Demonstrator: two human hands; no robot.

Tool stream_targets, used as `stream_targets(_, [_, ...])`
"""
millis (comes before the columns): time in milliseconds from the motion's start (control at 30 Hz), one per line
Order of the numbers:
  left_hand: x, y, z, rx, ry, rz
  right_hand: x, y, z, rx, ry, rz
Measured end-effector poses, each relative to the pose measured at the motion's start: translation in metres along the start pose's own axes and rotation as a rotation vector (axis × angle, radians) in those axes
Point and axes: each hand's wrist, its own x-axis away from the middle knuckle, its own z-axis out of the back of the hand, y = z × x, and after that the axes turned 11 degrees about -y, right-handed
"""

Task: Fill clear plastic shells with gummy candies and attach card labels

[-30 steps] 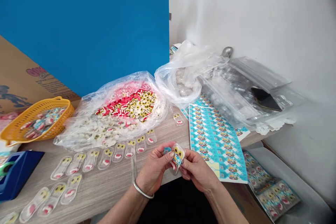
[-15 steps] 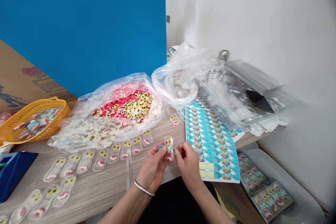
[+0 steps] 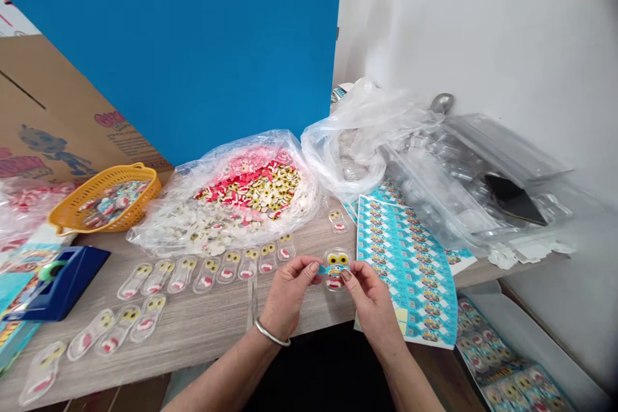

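Head view. The bare left hand (image 3: 290, 290), wearing a silver bangle (image 3: 270, 333) on its wrist, and the bare right hand (image 3: 371, 309) are held close together just above the light wood-grain tabletop (image 3: 193, 347). Each hand makes a narrow pinch between thumb and fingers on a clear plastic blister pack (image 3: 337, 269), held in the air between them. The pack is upright, an elongated capsule shape, and shows two yellow-and-black eye pieces above a red-and-white mouth piece. A narrow turquoise label strip (image 3: 328, 269) crosses its middle, and its left end lies at the left hand's fingertips.

Risk assessment: uneven finger pressure could crease the strip or leave it skewed across the pack. A loosened pinch could drop the pack onto the neighbouring row of filled clear blister packs (image 3: 207, 273), and a knock could scatter that row, as the packs lie loose.

Surrounding items: a clear plastic bag of red, white and yellow pieces (image 3: 222, 232) lies beyond the row. To the left are an orange plastic basket (image 3: 145, 181) and a dark blue tape dispenser (image 3: 58, 283). To the right lies a turquoise printed label sheet (image 3: 410, 270), just beside the right hand, with stacked clear plastic trays (image 3: 444, 196) behind it.
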Motion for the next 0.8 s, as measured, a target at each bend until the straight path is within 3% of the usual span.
stream_targets(267, [0.007, 0.006, -0.004, 0.314, -0.203, 0.104, 0.009, 0.008, -0.011, -0.272, -0.051, -0.014])
stream_targets(400, [0.005, 0.007, -0.006, 0.361, -0.269, 0.122, 0.009, 0.011, -0.021, -0.218, -0.017, 0.019])
stream_targets(567, [0.015, 0.002, -0.003, 0.228, -0.177, 0.027, 0.001, 0.01, -0.035, -0.039, 0.106, 0.007])
stream_targets(633, [0.014, 0.004, 0.009, 0.031, -0.153, -0.012, -0.004, 0.015, -0.038, 0.088, 0.053, -0.012])
stream_targets(700, [0.005, 0.022, 0.037, -0.209, -0.019, -0.065, -0.01, 0.025, -0.036, 0.223, -0.097, -0.01])
stream_targets(800, [-0.005, 0.087, 0.104, -0.482, 0.445, -0.217, -0.017, 0.042, -0.014, 0.32, -0.189, 0.032])
